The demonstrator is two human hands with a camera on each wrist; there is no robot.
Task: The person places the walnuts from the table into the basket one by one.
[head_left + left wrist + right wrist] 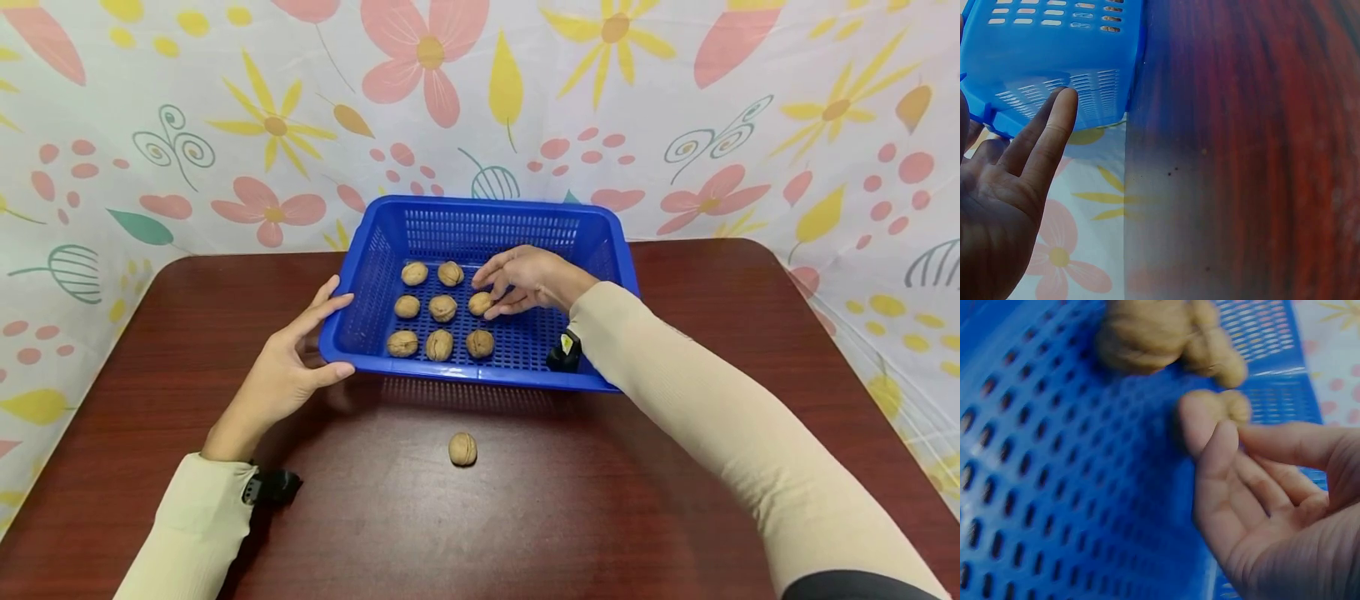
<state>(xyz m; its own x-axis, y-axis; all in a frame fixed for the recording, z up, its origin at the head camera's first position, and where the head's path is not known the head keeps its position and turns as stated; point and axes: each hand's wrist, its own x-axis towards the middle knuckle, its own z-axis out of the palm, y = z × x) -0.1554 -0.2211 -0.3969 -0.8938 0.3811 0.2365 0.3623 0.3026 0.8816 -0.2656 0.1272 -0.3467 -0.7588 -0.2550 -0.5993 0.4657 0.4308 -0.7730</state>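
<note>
- Left hand (288, 367): rests against the near left corner of the blue basket (360, 333), fingers spread and straight, thumb under the near rim, forefinger along the left wall; nothing is clasped. In the left wrist view the straight fingers (1047, 134) lie against the basket's outer wall (1054, 56)
- Table (675, 467): dark red-brown wood surface; the basket stands on it towards the far edge, in the middle
- Basket contents: eight walnuts on the perforated floor, in three rows. Far row, two walnuts (414, 273) (450, 273); middle row, three; near row, three (402, 343) (439, 344) (480, 343)
- Loose walnut (462, 448): lies on the table outside the basket, in front of its near wall, well apart from both hands
- Right hand (528, 279): reaches inside the basket from the right, fingertips at the rightmost walnut of the middle row (481, 303). The right wrist view shows thumb and forefinger tips (1207, 434) touching this walnut (1222, 409), loosely curved; whether they pinch it or merely touch it cannot be told, the frame being blurred
- Backdrop: floral cloth (750, 125) hangs behind and beside the table
</note>
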